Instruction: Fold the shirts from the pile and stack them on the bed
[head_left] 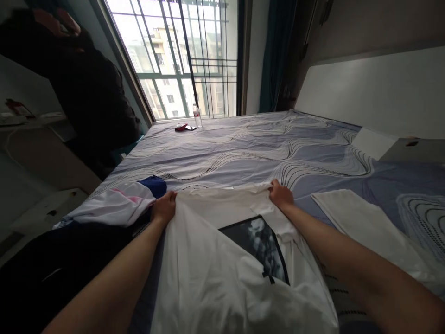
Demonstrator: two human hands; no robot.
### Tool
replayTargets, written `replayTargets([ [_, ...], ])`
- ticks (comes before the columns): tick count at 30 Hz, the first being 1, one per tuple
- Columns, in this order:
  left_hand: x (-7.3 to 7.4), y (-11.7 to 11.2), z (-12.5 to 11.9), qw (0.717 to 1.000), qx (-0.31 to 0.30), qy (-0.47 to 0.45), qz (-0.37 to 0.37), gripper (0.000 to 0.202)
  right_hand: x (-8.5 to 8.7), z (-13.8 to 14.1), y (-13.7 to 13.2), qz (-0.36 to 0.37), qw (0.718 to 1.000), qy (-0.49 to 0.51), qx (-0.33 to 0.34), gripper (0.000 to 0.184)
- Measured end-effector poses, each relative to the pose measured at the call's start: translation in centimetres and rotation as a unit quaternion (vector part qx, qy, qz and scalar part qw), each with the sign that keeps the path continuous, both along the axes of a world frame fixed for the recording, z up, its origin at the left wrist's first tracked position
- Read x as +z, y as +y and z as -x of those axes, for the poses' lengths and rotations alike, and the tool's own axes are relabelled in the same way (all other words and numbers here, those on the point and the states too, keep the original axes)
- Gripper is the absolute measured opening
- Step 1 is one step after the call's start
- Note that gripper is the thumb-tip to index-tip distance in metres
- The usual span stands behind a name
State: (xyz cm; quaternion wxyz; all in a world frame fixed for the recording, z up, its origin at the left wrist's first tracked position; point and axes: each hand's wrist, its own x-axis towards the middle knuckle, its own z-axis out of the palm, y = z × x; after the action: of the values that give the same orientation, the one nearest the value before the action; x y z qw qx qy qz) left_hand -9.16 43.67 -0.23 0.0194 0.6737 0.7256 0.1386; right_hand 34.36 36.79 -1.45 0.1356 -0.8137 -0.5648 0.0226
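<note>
White shirt (205, 264) clamped in L hand (164, 208) + R hand (281, 195); clothes pile (111, 205) nr L; print (259, 241) part-hidden, shirt btm cut off.

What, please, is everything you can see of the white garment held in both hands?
The white garment looks like soft cloth, wrinkled and partly folded over itself, with a dark print partly covered by a fold. It is spread over the patterned bedsheet, its far edge stretched between the left hand and the right hand; its near end leaves the picture.
</note>
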Motion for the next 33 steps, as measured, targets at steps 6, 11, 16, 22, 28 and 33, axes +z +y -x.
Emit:
replayTargets([
  [6,-0.1,7.2,-0.2,1.000,-0.010,-0.003,-0.028,0.054,-0.6,-0.6,7.9,-0.049,0.998,-0.002,0.027,0.034],
  [11,-0.2,9.5,0.3,0.997,0.008,-0.063,-0.045,0.044,-0.8,-1.2,9.7,-0.059,0.998,0.025,0.021,0.045],
  [16,-1.3,6.0,0.3,0.991,-0.063,-0.111,-0.040,0.055,-0.8,-1.3,7.0,-0.053,0.996,0.067,0.015,0.054],
  [22,-1.2,-4.0,-0.2,0.995,-0.084,-0.062,-0.005,0.058,-0.6,-0.7,-0.5,-0.036,0.995,0.069,0.058,0.061],
  [28,-1.4,-16.4,-1.0,0.997,-0.077,-0.020,0.007,0.056,-1.1,2.0,-12.2,-0.030,0.994,0.040,0.095,0.069],
  [33,-1.7,-25.3,-1.7,0.995,-0.088,0.035,0.005,0.056,-0.7,10.0,-24.0,-0.140,0.936,0.013,0.323,0.082],
])
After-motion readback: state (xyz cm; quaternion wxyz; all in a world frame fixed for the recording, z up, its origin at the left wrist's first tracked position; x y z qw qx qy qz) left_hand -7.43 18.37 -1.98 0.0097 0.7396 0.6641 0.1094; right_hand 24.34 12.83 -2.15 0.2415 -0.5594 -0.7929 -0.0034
